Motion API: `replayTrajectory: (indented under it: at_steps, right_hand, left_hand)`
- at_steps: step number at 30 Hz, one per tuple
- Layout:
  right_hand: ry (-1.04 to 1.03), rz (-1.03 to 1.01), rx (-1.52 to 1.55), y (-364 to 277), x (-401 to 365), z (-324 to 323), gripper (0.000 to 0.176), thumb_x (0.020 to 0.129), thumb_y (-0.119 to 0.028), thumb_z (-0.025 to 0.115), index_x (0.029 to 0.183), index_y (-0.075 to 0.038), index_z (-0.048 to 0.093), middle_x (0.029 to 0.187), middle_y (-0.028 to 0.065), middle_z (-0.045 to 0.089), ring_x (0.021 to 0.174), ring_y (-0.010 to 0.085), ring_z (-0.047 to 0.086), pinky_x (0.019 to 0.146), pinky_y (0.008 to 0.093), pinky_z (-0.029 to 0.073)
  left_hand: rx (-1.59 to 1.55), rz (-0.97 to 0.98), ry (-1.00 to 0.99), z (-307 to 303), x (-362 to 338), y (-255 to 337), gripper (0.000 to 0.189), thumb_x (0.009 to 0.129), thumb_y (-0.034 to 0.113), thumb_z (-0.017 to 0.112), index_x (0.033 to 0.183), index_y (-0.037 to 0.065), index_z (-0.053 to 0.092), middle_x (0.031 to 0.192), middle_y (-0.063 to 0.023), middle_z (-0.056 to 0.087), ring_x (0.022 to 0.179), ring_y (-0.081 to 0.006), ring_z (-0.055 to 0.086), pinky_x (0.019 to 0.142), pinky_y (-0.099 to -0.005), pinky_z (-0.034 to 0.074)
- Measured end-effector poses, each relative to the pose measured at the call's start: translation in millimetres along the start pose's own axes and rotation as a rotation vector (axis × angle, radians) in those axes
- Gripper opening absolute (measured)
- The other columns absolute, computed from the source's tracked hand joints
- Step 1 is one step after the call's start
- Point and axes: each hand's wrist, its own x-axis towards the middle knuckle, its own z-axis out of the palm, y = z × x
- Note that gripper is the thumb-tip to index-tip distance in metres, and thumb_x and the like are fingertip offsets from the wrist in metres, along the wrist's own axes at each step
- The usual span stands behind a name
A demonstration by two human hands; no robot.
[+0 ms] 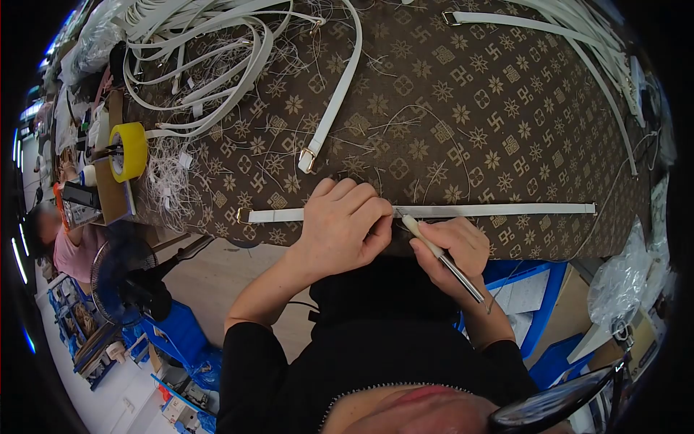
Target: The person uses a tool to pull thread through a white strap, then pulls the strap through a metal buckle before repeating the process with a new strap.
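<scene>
A narrow white belt [520, 210] lies stretched across the near edge of the patterned cloth, its metal buckle [244, 215] at the left end. My left hand [343, 224] is closed over the belt's middle, fingers curled and pressed onto it. In my right hand [459, 249] is a slim pen-like tool [432, 246] with a cream and metal handle. Its tip meets the belt just right of my left fingers; the tip itself is too small to make out. Beyond my left hand, another white belt [336, 101] ends in a gold-coloured buckle [307, 159].
White belts are heaped at the far left [246, 72] and far right [578, 36]. Loose threads [170, 177] lie near a yellow tape roll [129, 152]. A fan [123, 278] stands below left, beside a person in pink [76, 249]. A blue crate [542, 311] sits below right.
</scene>
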Motion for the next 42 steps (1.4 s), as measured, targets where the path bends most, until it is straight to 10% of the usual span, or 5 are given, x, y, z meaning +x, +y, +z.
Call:
replayTrajectory:
  at_steps: [29, 33, 42]
  right_hand:
    - [-0.003, -0.010, 0.015, 1, -1, -1, 0.032, 0.071, -0.003, 0.082, 0.100, -0.003, 0.068, 0.079, 0.0102, 0.069, 0.064, 0.0239, 0.064, 0.056, 0.0304, 0.050]
    - [0.043, 0.070, 0.109, -1, -3, -7, 0.026, 0.074, -0.003, 0.078, 0.098, -0.002, 0.067, 0.079, 0.0105, 0.069, 0.063, 0.0234, 0.064, 0.056, 0.0300, 0.049]
    - [0.133, 0.203, 0.336, 3, -14, -12, 0.020, 0.081, -0.002, 0.073, 0.100, 0.001, 0.065, 0.081, 0.0119, 0.066, 0.068, 0.0176, 0.061, 0.062, 0.0275, 0.048]
  left_hand:
    - [-0.012, 0.004, -0.004, -3, -1, -2, 0.019, 0.066, 0.004, 0.071, 0.081, 0.011, 0.061, 0.073, -0.0033, 0.057, 0.064, -0.0223, 0.054, 0.060, -0.0337, 0.038]
    - [-0.290, -0.196, 0.231, -24, -3, -7, 0.021, 0.071, 0.010, 0.074, 0.090, 0.009, 0.066, 0.086, -0.0053, 0.063, 0.074, -0.0255, 0.059, 0.069, -0.0335, 0.045]
    - [0.111, -0.169, -0.196, -30, -6, 5, 0.025, 0.071, 0.013, 0.080, 0.093, 0.013, 0.068, 0.088, -0.0014, 0.060, 0.090, -0.0235, 0.058, 0.083, -0.0383, 0.040]
